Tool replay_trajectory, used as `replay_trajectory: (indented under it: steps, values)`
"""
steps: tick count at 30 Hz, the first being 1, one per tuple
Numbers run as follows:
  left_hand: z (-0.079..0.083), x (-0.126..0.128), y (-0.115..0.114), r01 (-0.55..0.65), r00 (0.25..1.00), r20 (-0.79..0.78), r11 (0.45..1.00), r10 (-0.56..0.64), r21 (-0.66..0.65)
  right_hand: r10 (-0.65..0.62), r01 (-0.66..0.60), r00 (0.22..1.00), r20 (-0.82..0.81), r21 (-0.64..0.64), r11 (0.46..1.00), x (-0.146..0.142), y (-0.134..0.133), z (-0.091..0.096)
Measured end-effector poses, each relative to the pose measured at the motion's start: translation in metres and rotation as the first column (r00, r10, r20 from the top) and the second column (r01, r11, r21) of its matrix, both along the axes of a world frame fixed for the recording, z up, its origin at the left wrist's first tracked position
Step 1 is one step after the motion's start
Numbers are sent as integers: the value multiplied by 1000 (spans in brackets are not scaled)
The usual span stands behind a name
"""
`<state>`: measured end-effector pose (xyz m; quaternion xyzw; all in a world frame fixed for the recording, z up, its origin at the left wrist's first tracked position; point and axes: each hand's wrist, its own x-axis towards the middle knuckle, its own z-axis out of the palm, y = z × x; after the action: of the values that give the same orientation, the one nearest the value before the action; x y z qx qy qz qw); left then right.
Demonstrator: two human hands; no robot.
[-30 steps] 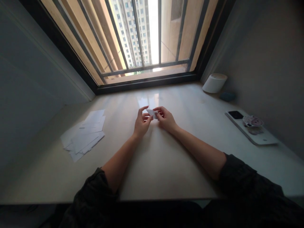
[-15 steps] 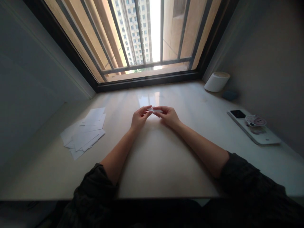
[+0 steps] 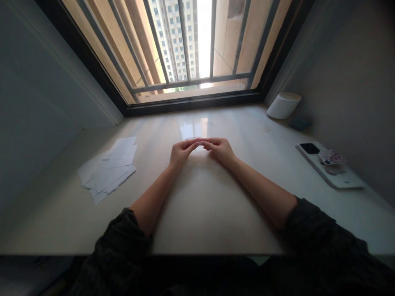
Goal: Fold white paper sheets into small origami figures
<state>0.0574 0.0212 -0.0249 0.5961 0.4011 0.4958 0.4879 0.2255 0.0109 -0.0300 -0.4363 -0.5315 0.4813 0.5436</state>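
My left hand (image 3: 180, 151) and my right hand (image 3: 220, 149) meet fingertip to fingertip over the middle of the pale table (image 3: 203, 205). Between the fingertips they pinch a small white piece of paper (image 3: 198, 141), which shows only as a thin edge; most of it is hidden by the fingers. Both wrists rest low near the tabletop, with dark sleeves pushed up to the elbows.
A loose pile of white paper sheets (image 3: 108, 169) lies at the left. At the right lie a phone (image 3: 327, 165) with a round sticker, a white roll (image 3: 283, 105) and a small dark object (image 3: 298, 123). A barred window (image 3: 191, 53) runs along the far edge.
The small paper was held up and tilted with its face showing; now both hands have lowered it toward the table and it shows only edge-on between the fingertips.
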Motion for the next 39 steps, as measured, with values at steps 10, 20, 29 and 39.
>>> replay_trajectory:
  steps: [10, 20, 29, 39]
  values:
    - [0, 0, 0, -53, 998, 39, 995, 50, 88, 28, -27, 999, -31, 28, 999, 1, -2, 3]
    - [-2, 3, 0, -129, 990, 64, 989, 125, 66, 14, -14, 995, -98, 3, 1000, -3, -5, 5]
    - [-2, 2, -2, -158, 985, 83, 981, 150, 109, -58, 52, 992, -112, -61, 997, 1, 1, 0]
    - [-2, 4, -3, -199, 977, 95, 975, 190, 103, -80, 73, 990, -116, -67, 995, 0, 1, 1]
